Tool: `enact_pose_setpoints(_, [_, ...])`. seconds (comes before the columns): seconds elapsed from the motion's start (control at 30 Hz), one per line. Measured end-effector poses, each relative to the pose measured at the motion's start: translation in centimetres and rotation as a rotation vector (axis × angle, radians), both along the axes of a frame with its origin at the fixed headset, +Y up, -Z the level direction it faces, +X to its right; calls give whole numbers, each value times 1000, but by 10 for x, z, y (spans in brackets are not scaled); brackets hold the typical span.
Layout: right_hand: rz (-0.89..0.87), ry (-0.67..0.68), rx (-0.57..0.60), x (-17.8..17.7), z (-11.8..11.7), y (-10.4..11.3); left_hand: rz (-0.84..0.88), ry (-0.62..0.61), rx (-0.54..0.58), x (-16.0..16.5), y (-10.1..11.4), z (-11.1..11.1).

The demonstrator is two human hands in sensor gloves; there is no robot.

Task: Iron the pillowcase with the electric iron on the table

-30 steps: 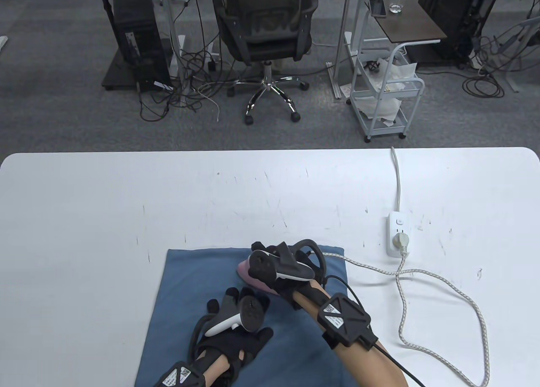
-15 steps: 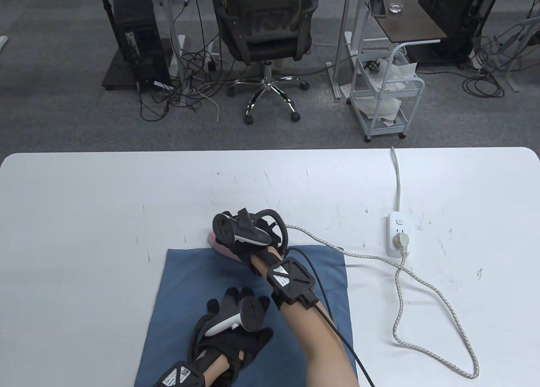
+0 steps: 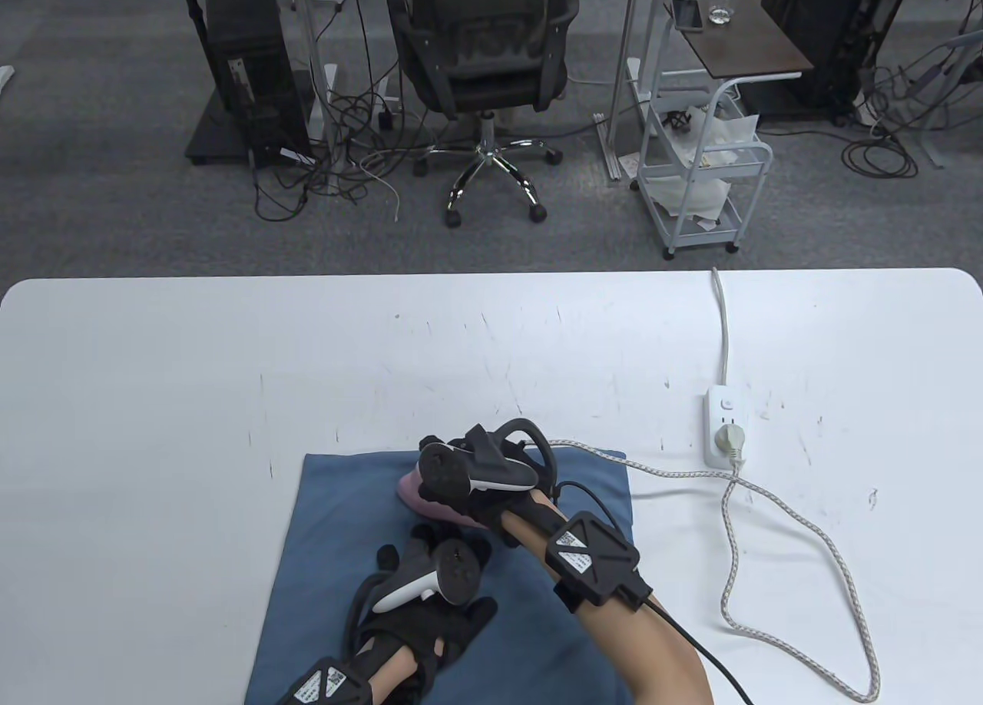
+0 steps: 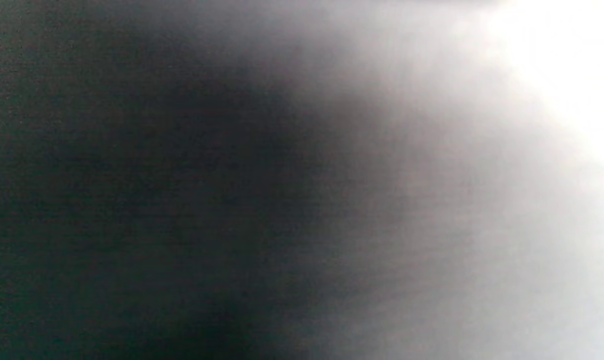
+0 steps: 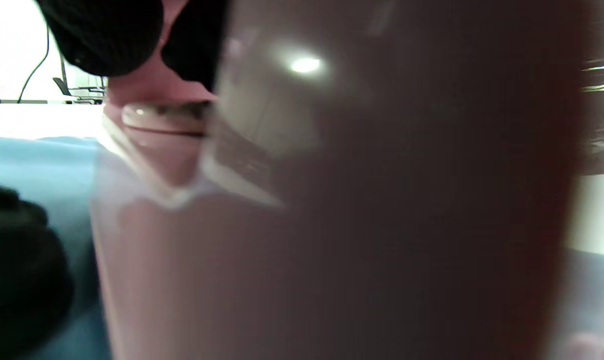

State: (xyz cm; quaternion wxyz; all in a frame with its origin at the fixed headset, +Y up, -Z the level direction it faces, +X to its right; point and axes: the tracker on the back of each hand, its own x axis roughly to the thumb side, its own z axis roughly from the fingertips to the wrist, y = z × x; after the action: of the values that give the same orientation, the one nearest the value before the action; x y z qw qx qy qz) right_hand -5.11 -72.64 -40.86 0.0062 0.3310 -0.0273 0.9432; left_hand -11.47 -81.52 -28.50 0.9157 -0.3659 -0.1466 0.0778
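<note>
A blue pillowcase (image 3: 330,521) lies flat at the near middle of the white table (image 3: 153,367). My right hand (image 3: 480,486) grips the handle of a pink electric iron (image 3: 418,496), which rests on the pillowcase's upper middle. The iron fills the right wrist view (image 5: 332,225), with gloved fingers (image 5: 107,35) at the top. My left hand (image 3: 430,590) rests flat on the pillowcase just in front of the iron, fingers spread. The left wrist view is a dark blur and shows nothing clear.
A white power strip (image 3: 724,427) lies at the right of the table with the iron's plug in it. The braided cord (image 3: 799,528) loops across the table's right side to the iron. An office chair (image 3: 484,52) and a white cart (image 3: 703,175) stand beyond the far edge.
My right hand has pulled the iron back toward me and slightly right, from the pillowcase's far edge onto its upper middle. My left hand has stayed in place.
</note>
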Motion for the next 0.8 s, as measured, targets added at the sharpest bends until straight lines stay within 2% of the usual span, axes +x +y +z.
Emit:
enact_pose_setpoints(0.2, [-22,11,21,-46,-26,-1,0,0,0,0,0,0])
enact_pose_setpoints(0.37, [-1,-56,24,-68,-41,-1,-1,-1,0,0,0,0])
enact_pose_setpoints(0.57, [38,-74,16,-62,-40,0,0,-1,0,0,-1,0])
enact_pose_setpoints(0.8, [61,-137,12,-19,-35,2,0,0,0,1,-1,0])
